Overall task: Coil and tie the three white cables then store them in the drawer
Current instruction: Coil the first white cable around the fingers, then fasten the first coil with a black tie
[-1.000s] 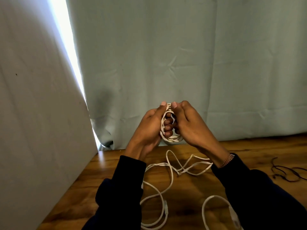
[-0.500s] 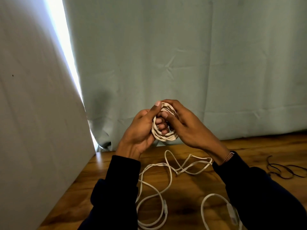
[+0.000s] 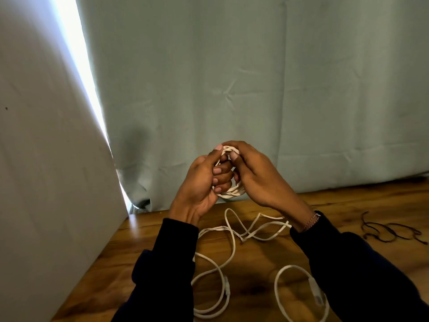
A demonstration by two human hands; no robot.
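we've got the coiled white cable [image 3: 232,194] up above the desk [image 3: 348,205] | left hand [image 3: 199,182] curled round it, right hand [image 3: 255,175] pinching the top | other white cables [image 3: 232,247] lying loose on the desk | dark cord [image 3: 390,233] far right

Coiled white cable [image 3: 232,192], wound into a small tight loop, held in the air above the wooden table. Two more white cables, one [image 3: 228,233] sprawled in loose tangled loops, one [image 3: 299,287] curved, lying uncoiled below it.
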